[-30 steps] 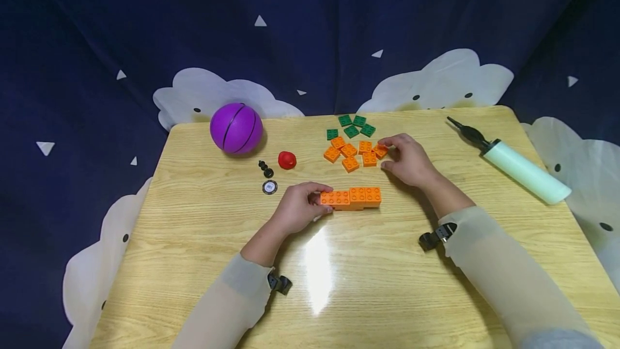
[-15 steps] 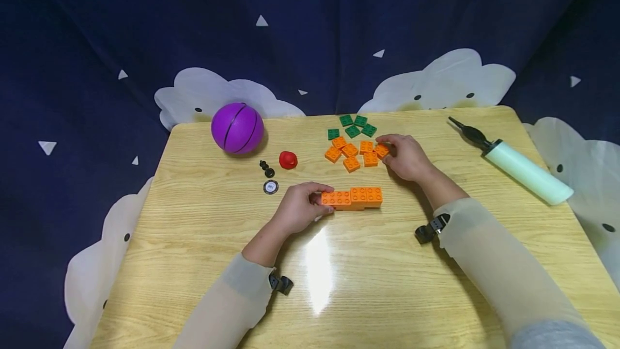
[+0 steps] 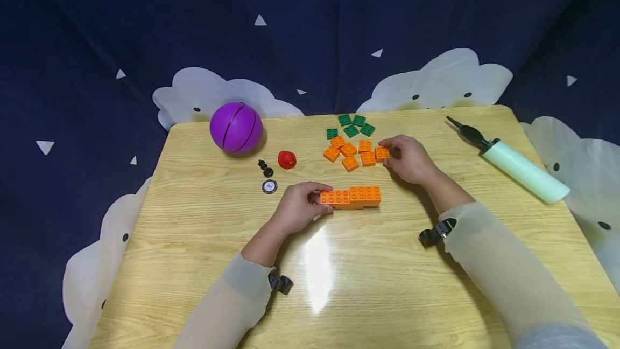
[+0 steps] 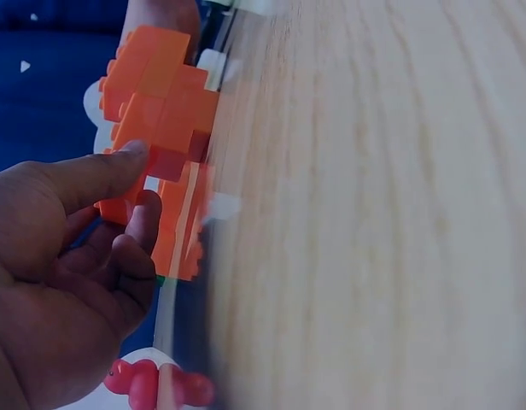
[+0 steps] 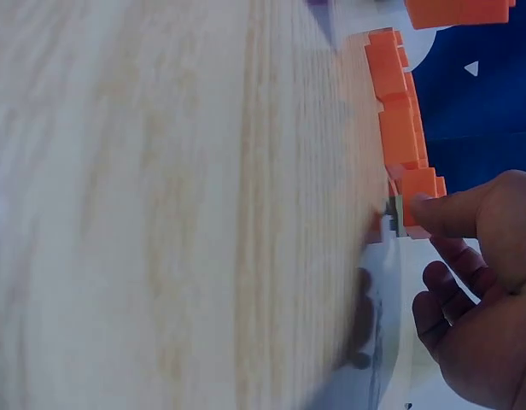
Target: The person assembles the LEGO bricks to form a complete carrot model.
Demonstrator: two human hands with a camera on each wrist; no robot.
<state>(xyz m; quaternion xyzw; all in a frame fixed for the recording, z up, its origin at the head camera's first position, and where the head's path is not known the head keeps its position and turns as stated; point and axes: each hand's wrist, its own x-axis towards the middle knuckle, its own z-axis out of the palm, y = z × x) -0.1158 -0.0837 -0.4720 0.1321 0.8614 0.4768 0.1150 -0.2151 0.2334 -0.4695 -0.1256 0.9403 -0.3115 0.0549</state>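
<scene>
My left hand grips the left end of a joined row of orange building bricks, thumb in front and fingers behind. In the left wrist view this brick row is stepped, with studs along one side. Farther back on the right, my right hand pinches a single square orange brick at the edge of a loose group. The right wrist view has the thumb pressed on that orange brick, the lower fingers curled beneath. Several loose orange bricks lie just left of it.
Several green bricks lie behind the orange ones. To the left are a purple ball, a small red object, a black chess-like piece and a poker chip. A hand pump lies at the table's right.
My right thumb has closed in on the orange brick, which has turned from slanted to nearly square with its neighbours. My left hand and the brick row have stayed put.
</scene>
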